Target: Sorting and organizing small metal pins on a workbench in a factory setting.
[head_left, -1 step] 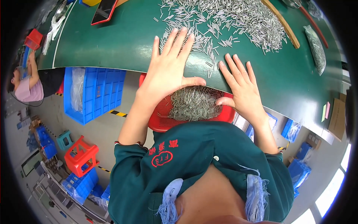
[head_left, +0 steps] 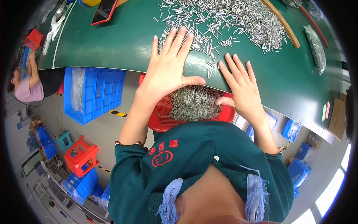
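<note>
My left hand (head_left: 168,61) lies palm down at the near edge of the green table (head_left: 112,46), its fingers spread and their tips among scattered small metal pins (head_left: 203,41). Flat beside it, my right hand (head_left: 241,82) also has its fingers apart, just right of a few loose pins. Neither hand holds anything. Below the table edge, between my wrists, a red plastic basket (head_left: 160,125) contains a heap of similar pins (head_left: 194,103). Part of its rim is hidden by my left forearm. A larger pile of pins (head_left: 257,24) spreads over the far side of the table.
A wooden strip (head_left: 281,23) borders the pile's right side. Beyond it lies a clear bag of pins (head_left: 315,50). A red-edged phone (head_left: 104,11) rests at the far left. Blue crates (head_left: 95,93) and a red stool (head_left: 81,156) stand left; another person (head_left: 30,86) sits there.
</note>
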A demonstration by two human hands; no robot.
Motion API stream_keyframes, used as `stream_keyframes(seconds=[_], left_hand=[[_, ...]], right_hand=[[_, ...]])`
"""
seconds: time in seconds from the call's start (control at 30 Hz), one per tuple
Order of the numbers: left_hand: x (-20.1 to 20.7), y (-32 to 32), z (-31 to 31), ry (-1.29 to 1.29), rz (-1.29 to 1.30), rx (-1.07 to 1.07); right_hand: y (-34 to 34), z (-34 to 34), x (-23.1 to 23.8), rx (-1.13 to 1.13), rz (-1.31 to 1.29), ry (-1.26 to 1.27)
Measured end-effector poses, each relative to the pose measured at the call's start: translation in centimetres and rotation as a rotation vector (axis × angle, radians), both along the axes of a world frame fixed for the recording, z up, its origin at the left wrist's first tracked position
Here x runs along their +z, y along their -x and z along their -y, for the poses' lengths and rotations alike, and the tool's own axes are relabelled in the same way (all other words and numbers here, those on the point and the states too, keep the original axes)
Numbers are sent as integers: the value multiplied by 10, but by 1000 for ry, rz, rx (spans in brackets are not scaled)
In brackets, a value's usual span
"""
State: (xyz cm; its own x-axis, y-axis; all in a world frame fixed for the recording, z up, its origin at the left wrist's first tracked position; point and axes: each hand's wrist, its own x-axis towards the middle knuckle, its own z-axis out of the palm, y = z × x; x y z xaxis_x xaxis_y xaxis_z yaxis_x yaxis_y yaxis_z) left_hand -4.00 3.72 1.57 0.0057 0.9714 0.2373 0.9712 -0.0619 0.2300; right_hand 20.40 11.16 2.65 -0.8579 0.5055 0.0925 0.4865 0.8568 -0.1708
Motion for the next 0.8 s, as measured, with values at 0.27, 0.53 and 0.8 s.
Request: stream_keyframes(seconds=[0.27, 0.53, 0.8], left_hand=[[0, 0, 17, -276, 168, 29], [-3, -26, 54, -263, 176, -40], [-6, -39, 31, -265, 152, -65]], right_hand=[[-3, 1, 2, 8, 8, -11], [-5, 0, 3, 65, -37, 14], [-4, 0, 2, 42, -51, 49]])
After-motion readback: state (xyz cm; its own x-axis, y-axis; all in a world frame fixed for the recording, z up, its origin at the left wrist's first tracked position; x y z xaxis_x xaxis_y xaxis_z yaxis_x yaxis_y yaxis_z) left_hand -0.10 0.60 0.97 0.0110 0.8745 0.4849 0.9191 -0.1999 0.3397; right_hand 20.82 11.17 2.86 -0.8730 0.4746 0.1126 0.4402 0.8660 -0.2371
